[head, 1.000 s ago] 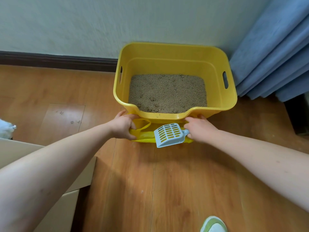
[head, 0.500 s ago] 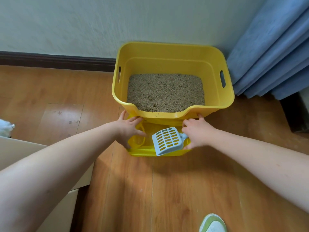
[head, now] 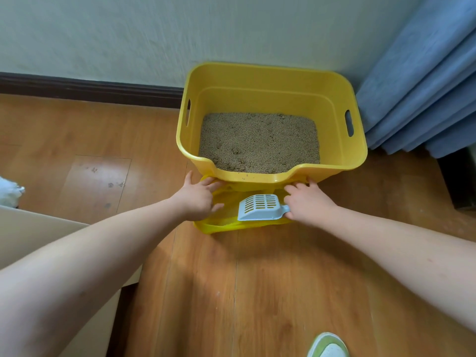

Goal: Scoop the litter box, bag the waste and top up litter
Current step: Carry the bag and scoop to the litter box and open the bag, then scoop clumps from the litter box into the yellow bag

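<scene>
A: Where is the scoop [head: 260, 207] found in relation to the right hand [head: 307, 202]?

B: Its short handle is pinched at the lower edge of the right hand, between thumb and curled fingers, and its slotted pale-blue head is pointed toward the left hand [head: 197, 199]. The other fingers of the right grip are laid forward against the yellow drawer [head: 219, 226] below the litter box [head: 273, 81].

A: And the left grip?

B: It is seen spread, fingers fairly straight, resting on the drawer's left part; nothing is enclosed by it.

A: How is the box placed?

B: It is set on the wooden floor [head: 257, 292] against the pale wall [head: 128, 34], just beside the blue curtain [head: 422, 86]. A slot handle is cut in each side wall, and the front rim is dipped low in the middle.

A: And what is held inside?

B: A bed of tan granular litter [head: 258, 143] is spread across the bottom, uneven, with small dents and clumps.

A: What is noted of the drawer?

B: It is drawn partly out from under the box toward the viewer; the scoop is held over it.
</scene>
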A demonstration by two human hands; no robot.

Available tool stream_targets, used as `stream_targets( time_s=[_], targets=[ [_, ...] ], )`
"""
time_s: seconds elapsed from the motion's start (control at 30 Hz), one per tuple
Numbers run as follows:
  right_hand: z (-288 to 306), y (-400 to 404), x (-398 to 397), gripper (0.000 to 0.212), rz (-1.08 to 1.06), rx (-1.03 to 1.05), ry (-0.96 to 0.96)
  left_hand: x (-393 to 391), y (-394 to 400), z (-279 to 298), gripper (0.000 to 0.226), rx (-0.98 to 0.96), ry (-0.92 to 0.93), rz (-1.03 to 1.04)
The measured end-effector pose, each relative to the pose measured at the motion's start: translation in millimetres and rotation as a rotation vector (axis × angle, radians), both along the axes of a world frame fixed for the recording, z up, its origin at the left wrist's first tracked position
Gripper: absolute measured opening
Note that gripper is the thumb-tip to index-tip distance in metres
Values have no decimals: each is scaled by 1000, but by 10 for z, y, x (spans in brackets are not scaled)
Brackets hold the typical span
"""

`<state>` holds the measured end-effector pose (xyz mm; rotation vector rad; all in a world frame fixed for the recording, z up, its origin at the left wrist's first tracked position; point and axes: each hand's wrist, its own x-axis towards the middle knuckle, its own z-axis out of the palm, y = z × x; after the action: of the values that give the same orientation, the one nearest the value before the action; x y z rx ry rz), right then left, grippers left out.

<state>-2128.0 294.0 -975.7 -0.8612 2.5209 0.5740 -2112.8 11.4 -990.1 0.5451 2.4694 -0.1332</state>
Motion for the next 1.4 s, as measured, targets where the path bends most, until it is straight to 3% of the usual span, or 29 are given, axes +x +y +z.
stream_targets(
  time_s=[0.17, 0.33, 0.47, 0.63, 0.77, 0.87, 0.93, 1.0, 1.13, 1.2, 1.27, 1.4],
  targets=[
    [-45, 43, -28, 41, 163, -223, 154, 112, 72, -45, 51, -36, 57, -68],
    [-63, 133, -45, 35, 222, -368, 247, 166, 107, -154, 80, -82, 73, -75],
    [-62, 204, -41, 38, 174, -573, 206, 145, 156, -160, 86, -110, 62, -38],
    [-26, 202, -54, 67, 113, -741, 308, 134, 190, -168, 78, -77, 65, 10],
    [4, 174, -53, 74, 123, -815, 382, 123, 202, -142, 53, 8, 176, 43],
    [175, 93, -85, 74, 154, -856, 382, 131, 200, -95, 47, 24, 260, 57],
    [385, 9, -130, 68, 68, -945, 354, 176, 171, -74, 34, 40, 325, 12],
    [602, -61, -201, 54, -177, -1031, 258, 209, 137, -46, 25, 67, 387, -61],
    [786, 8, -501, 42, -485, -1144, 107, 182, 53, 76, 14, 247, 497, -301],
    [798, 140, -729, 31, -577, -1100, 34, 156, 41, 143, 9, 397, 532, -528],
    [762, 276, -950, 22, -695, -938, -22, 113, 80, 276, 12, 491, 588, -615],
    [663, 442, -1145, 19, -684, -578, -64, -138, 60, 638, 25, 504, 807, -425]
  ],
)
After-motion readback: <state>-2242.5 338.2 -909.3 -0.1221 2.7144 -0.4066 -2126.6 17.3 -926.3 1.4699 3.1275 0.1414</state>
